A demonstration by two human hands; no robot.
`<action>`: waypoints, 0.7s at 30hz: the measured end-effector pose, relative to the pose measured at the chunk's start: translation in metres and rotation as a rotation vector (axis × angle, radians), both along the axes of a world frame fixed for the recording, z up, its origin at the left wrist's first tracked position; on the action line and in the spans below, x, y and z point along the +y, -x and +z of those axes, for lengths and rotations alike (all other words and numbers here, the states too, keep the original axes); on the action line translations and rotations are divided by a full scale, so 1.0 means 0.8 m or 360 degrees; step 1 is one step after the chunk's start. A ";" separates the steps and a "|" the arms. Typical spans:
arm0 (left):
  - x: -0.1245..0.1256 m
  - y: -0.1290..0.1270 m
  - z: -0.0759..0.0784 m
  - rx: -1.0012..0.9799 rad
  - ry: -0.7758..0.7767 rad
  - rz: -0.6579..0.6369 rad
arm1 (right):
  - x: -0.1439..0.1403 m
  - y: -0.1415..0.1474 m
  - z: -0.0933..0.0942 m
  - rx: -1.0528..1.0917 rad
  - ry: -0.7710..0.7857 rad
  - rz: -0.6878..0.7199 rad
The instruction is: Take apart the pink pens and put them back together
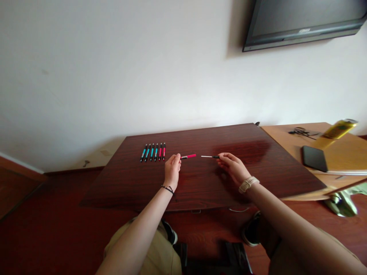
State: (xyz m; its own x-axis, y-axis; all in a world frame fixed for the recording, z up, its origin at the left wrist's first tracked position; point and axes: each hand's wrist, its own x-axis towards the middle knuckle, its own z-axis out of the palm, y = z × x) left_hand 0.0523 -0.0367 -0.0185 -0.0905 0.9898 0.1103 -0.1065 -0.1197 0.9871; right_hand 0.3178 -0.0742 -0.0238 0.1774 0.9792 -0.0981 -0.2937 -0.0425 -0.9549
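Note:
My left hand (172, 165) pinches the black end of a pink pen barrel (191, 156), whose pink end points right. Opposite it, my right hand (231, 163) grips a black pen part (215, 156) with a thin white refill (207, 156) sticking out to the left. The refill's tip and the pink barrel face each other with a small gap between them. Left of my left hand, several blue pens (147, 152) and two pink pens (164, 151) lie side by side in a row on the dark wooden table (197, 191).
On the right, a lighter wooden cabinet (286, 147) adjoins the table. It carries a black flat device (314, 158), a coiled black cable (302, 132) and a yellow can (340, 129). Above hangs a TV (306, 19) on the white wall.

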 end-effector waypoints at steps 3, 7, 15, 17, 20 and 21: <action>0.000 0.001 -0.001 -0.0018 0.0017 -0.0003 | 0.010 -0.025 -0.003 -0.0293 0.0033 0.0151; -0.001 0.001 -0.004 -0.0017 0.0006 -0.0024 | 0.019 -0.052 -0.006 -0.0955 -0.0105 0.0218; -0.007 -0.002 -0.004 0.0143 -0.0059 -0.0074 | 0.022 -0.064 -0.017 -0.1893 -0.0415 0.0117; -0.009 -0.003 -0.003 0.0242 -0.0099 -0.0096 | 0.019 -0.058 -0.012 -0.1959 -0.0480 0.0030; -0.014 -0.005 0.002 0.0409 -0.0186 -0.0134 | 0.008 -0.038 0.004 -0.1843 -0.0441 -0.0163; -0.015 -0.006 0.004 0.0453 -0.0218 -0.0138 | 0.003 -0.029 0.009 -0.1706 -0.0406 -0.0174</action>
